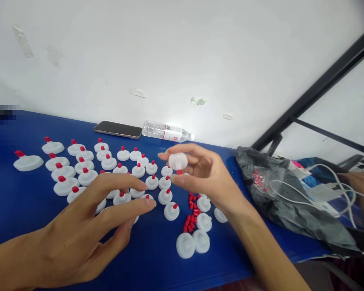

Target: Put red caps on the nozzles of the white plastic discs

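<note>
Between the thumb and fingers of my right hand (pixel 204 167) is a white round plastic cap (pixel 178 161), tipped so its red-tipped stem points down toward the thumb. My left hand (pixel 87 226) hovers over the table with its fingers apart and holds nothing. Beneath and beyond it stand several white caps with red tips (pixel 87 176) in loose rows, some hidden by the hand. Below my right hand lies a small heap of red tips (pixel 192 218). Beside the heap are several white caps without red tips (pixel 185 245).
Along the wall on the blue table (pixel 6 194) lie a phone (pixel 118 129) and a clear water bottle (pixel 166 131). At the right, a dark plastic bag (pixel 291 210) carries white cables and a small bag of red pieces (pixel 259 180). A black metal frame (pixel 315 85) slants behind; another person's arm (pixel 360 186) shows at the edge.
</note>
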A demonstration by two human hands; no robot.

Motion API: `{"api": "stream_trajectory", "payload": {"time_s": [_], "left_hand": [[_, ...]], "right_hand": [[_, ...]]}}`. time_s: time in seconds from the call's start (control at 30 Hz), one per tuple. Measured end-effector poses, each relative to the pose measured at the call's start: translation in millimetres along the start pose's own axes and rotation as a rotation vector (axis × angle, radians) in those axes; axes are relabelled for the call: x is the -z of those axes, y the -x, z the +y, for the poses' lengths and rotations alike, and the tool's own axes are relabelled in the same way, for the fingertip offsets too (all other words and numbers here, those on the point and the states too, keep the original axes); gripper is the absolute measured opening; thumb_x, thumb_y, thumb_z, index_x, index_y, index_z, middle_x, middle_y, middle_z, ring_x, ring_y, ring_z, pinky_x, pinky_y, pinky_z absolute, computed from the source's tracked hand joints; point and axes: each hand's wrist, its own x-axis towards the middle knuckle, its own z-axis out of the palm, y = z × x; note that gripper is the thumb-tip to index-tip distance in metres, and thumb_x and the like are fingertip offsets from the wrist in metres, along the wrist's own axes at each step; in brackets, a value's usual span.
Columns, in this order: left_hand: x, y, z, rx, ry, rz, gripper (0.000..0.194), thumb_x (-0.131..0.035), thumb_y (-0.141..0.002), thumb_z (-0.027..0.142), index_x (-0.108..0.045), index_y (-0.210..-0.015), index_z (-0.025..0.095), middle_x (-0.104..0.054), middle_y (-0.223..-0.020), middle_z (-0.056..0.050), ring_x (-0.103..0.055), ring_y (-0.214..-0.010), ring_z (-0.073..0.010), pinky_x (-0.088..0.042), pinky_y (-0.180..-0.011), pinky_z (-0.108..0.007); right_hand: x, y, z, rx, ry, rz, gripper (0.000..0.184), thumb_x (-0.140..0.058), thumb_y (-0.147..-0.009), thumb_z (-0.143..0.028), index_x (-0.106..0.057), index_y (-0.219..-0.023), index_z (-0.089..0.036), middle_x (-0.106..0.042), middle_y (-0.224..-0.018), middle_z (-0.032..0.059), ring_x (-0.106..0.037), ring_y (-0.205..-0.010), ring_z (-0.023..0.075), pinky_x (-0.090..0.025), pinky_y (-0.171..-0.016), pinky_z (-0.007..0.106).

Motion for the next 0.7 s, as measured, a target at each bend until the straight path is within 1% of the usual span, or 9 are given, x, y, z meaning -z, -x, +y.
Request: {"api": "stream_trajectory", "payload": {"time_s": [0.1, 0.17, 0.2, 0.3, 0.4, 0.5, 0.6, 0.67, 0.7], "left_hand": [[-3.0, 1.8, 0.5, -0.004, 0.017, -0.002, 0.043, -0.05, -0.113, -0.004, -0.071, -0.139, 0.023, -0.065, -0.138, -0.007, -0.072, -0.123, -0.0171, -0.065, -0.111, -0.028], [-4.7, 3.5, 0.4, -0.007, 0.033, 0.01, 0.045, -0.049, -0.111, -0.006, -0.071, -0.137, 0.023, -0.067, -0.134, -0.007, -0.072, -0.122, -0.0188, -0.066, -0.11, -0.032], [-5.1, 4.1, 0.0, -0.002, 0.037, 0.02, 0.045, -0.049, -0.11, -0.006, -0.071, -0.136, 0.023, -0.068, -0.132, -0.008, -0.073, -0.121, -0.0199, -0.066, -0.109, -0.033], [-4.0, 4.5, -2.0, -0.026, 0.035, 0.015, 0.045, -0.052, -0.108, -0.005, -0.073, -0.136, 0.024, -0.07, -0.131, -0.008, -0.075, -0.121, -0.0212, -0.068, -0.107, -0.035], [-1.5, 3.6, -3.8, -0.048, 0.052, -0.005, 0.045, -0.055, -0.107, -0.004, -0.074, -0.136, 0.023, -0.07, -0.135, -0.004, -0.076, -0.123, -0.0192, -0.068, -0.111, -0.033], [0.9, 2.9, -4.5, -0.005, 0.049, -0.005, 0.046, -0.052, -0.108, -0.002, -0.074, -0.137, 0.027, -0.071, -0.134, -0.002, -0.077, -0.123, -0.0191, -0.07, -0.111, -0.033], [2.5, 2.9, -5.2, -0.04, 0.034, -0.056, 0.048, -0.054, -0.108, -0.003, -0.072, -0.14, 0.027, -0.074, -0.129, -0.008, -0.078, -0.121, -0.0209, -0.072, -0.106, -0.036], [2.5, 3.3, -5.1, -0.046, 0.044, -0.055, 0.049, -0.055, -0.106, -0.005, -0.073, -0.139, 0.026, -0.075, -0.128, -0.009, -0.078, -0.119, -0.0212, -0.072, -0.103, -0.037], [2.1, 3.6, -4.9, -0.036, 0.053, -0.048, 0.049, -0.054, -0.106, -0.006, -0.073, -0.139, 0.026, -0.074, -0.129, -0.008, -0.077, -0.119, -0.0208, -0.071, -0.104, -0.037]], "right_hand": [[3.4, -4.1, -2.1, -0.009, 0.015, 0.143, 0.042, -0.107, -0.08, -0.024, -0.091, -0.118, -0.03, -0.093, -0.128, 0.003, -0.087, -0.113, 0.0261, -0.074, -0.092, 0.036], [4.6, -5.6, -0.6, -0.012, 0.026, 0.19, 0.041, -0.107, -0.079, -0.027, -0.091, -0.117, -0.03, -0.094, -0.125, 0.0037, -0.087, -0.123, 0.0292, -0.074, -0.098, 0.04], [5.1, -5.8, 0.5, -0.01, 0.036, 0.201, 0.04, -0.107, -0.08, -0.03, -0.091, -0.118, -0.029, -0.094, -0.124, 0.0043, -0.087, -0.123, 0.03, -0.074, -0.098, 0.04], [5.3, -5.1, 2.5, 0.001, 0.086, 0.185, 0.039, -0.104, -0.085, -0.04, -0.091, -0.12, -0.028, -0.095, -0.122, 0.0061, -0.089, -0.116, 0.0296, -0.074, -0.092, 0.04], [3.8, -4.5, 0.9, -0.004, 0.151, 0.144, 0.037, -0.098, -0.091, -0.046, -0.088, -0.121, -0.027, -0.094, -0.119, 0.0066, -0.087, -0.106, 0.0266, -0.071, -0.088, 0.038], [2.3, -5.5, -0.1, -0.019, 0.242, 0.184, 0.032, -0.094, -0.094, -0.048, -0.083, -0.116, -0.027, -0.092, -0.121, 0.007, -0.083, -0.098, 0.0231, -0.067, -0.082, 0.036], [3.4, -7.2, 3.8, -0.028, 0.443, 0.264, 0.025, -0.089, -0.099, -0.047, -0.078, -0.107, -0.026, -0.087, -0.123, 0.0076, -0.075, -0.086, 0.0198, -0.062, -0.076, 0.035], [5.9, -7.5, 8.4, 0.011, 0.627, 0.308, 0.016, -0.082, -0.105, -0.041, -0.077, -0.104, -0.025, -0.084, -0.121, 0.0073, -0.074, -0.085, 0.0195, -0.062, -0.082, 0.037], [7.4, -7.3, 10.5, 0.034, 0.716, 0.314, 0.013, -0.08, -0.107, -0.037, -0.078, -0.104, -0.025, -0.083, -0.121, 0.0073, -0.075, -0.089, 0.0207, -0.062, -0.088, 0.039]]}}
